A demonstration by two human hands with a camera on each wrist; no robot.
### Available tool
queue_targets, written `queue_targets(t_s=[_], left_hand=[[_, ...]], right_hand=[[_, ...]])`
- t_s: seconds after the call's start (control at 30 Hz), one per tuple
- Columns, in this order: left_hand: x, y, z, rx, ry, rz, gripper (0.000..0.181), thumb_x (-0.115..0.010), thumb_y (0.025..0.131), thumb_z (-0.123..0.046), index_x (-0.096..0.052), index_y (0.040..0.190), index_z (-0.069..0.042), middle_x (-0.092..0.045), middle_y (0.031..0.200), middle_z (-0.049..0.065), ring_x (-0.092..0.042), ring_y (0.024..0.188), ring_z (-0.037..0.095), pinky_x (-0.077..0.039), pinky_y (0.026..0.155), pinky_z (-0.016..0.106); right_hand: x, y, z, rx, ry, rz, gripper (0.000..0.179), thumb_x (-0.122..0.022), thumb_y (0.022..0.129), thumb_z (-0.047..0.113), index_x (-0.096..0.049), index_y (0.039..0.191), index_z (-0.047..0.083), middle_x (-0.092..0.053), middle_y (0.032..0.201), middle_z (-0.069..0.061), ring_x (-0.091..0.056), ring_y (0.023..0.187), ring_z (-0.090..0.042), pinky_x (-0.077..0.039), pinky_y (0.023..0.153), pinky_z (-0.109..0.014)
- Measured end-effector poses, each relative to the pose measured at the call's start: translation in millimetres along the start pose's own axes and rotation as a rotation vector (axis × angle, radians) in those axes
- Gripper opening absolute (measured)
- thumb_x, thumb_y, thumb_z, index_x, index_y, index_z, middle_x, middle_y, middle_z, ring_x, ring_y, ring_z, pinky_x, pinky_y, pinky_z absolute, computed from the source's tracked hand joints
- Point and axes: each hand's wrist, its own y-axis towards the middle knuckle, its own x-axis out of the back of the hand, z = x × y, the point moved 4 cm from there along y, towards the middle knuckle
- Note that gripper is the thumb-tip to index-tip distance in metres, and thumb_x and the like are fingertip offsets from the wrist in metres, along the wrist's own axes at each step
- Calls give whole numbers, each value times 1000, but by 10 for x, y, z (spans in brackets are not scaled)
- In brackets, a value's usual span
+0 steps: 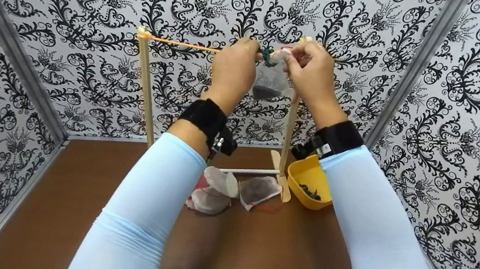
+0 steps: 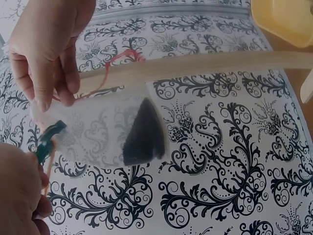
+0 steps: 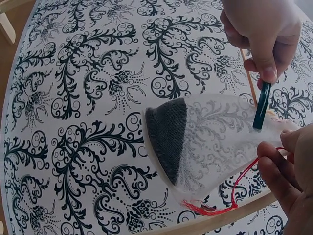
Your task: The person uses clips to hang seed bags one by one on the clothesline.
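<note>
While I watch from afar, pouches (image 1: 220, 192) and yellow bowl (image 1: 306, 179) on the table (image 1: 81, 198) nearest, beyond them my left hand (image 1: 233, 69) pinching a green clip (image 1: 266, 56), my right hand (image 1: 311, 70) pinching the mesh pouch (image 1: 269, 80), pouch hanging at the orange line (image 1: 182, 44) of the wooden rack (image 1: 145, 89).

The person wears 2 light-blue sleeves (image 1: 142, 213) and black wrist straps (image 1: 202, 116) with camera mounts.

Recording booth, patterned wall panels (image 1: 75, 46), brown tabletop (image 1: 82, 189)
</note>
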Motion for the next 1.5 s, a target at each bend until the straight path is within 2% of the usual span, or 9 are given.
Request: queue_targets(t_s=[0.2, 0.27, 0.37, 0.53, 0.77, 0.9, 1.07, 1.33, 1.5], left_hand=[[-17, -117, 125, -41, -73, 185, 50, -59, 115, -51, -64, 148, -14, -73, 144, 6, -76, 114, 24, -67, 95, 34], [2, -192, 196, -58, -118, 167, 56, -61, 115, -51, -60, 156, -14, -71, 153, 7, -75, 124, 25, -65, 105, 35], [10, -370, 349, -97, -206, 54, 53, -65, 115, -43, -61, 157, -12, -74, 148, 10, -77, 120, 26, -66, 103, 36], [-121, -858, 762, -98, -319, -94, 26, -72, 113, -32, -78, 124, -10, -79, 107, 8, -74, 90, 26, -65, 81, 41], [-674, -1718, 1623, 129, -368, -67, 23, -77, 109, -33, -82, 112, -11, -84, 104, 10, -79, 91, 33, -65, 85, 53], [-1024, -2184, 2113, 299, -359, 16, 25, -78, 108, -34, -83, 117, -11, -86, 106, 13, -81, 95, 40, -64, 85, 61], [-1330, -2618, 2517, 440, -290, 228, 30, -73, 109, -32, -83, 127, -10, -85, 117, 17, -81, 102, 44, -63, 89, 66], [-1529, -2955, 2757, 541, -181, 439, 33, -66, 106, -14, -82, 134, -7, -75, 140, 25, -73, 124, 55, -61, 100, 71], [-1549, -2975, 2778, 545, -168, 471, 20, -73, 102, -14, -85, 117, -7, -80, 126, 23, -78, 112, 49, -64, 92, 68]], right_hand=[[-90, -4, -52, -21, -5, 34, 13, -79, 107, 17, -77, 113, 5, -70, 116, -3, -76, 91, -16, -66, 79, -25], [-115, -11, -72, -11, -32, 37, 14, -80, 107, 19, -78, 113, 5, -70, 114, -3, -76, 90, -16, -66, 77, -25], [-132, -38, -100, -2, -84, 28, 16, -80, 107, 20, -77, 110, 5, -68, 112, -2, -72, 91, -15, -65, 78, -24], [-121, -98, -159, -7, -132, 8, 18, -81, 107, 23, -77, 109, 6, -68, 107, -2, -68, 90, -15, -63, 77, -24], [-129, -219, -288, -78, -126, 19, 23, -79, 109, 32, -76, 110, 9, -70, 101, -1, -68, 86, -16, -63, 74, -24], [-158, -277, -344, -61, -121, 6, 21, -79, 109, 31, -77, 109, 9, -71, 100, 0, -68, 85, -17, -62, 70, -24], [-158, -343, -403, -62, -84, -10, 17, -80, 108, 26, -78, 111, 9, -72, 104, -1, -68, 87, -17, -62, 70, -23], [-17, -528, -540, -86, 81, -89, 27, -79, 107, 16, -77, 133, 9, -73, 118, -2, -72, 96, -19, -67, 81, -26], [231, -707, -732, -11, 34, -253, 19, -75, 110, 21, -80, 112, 3, -74, 95, -1, -66, 81, -16, -59, 71, -22]])
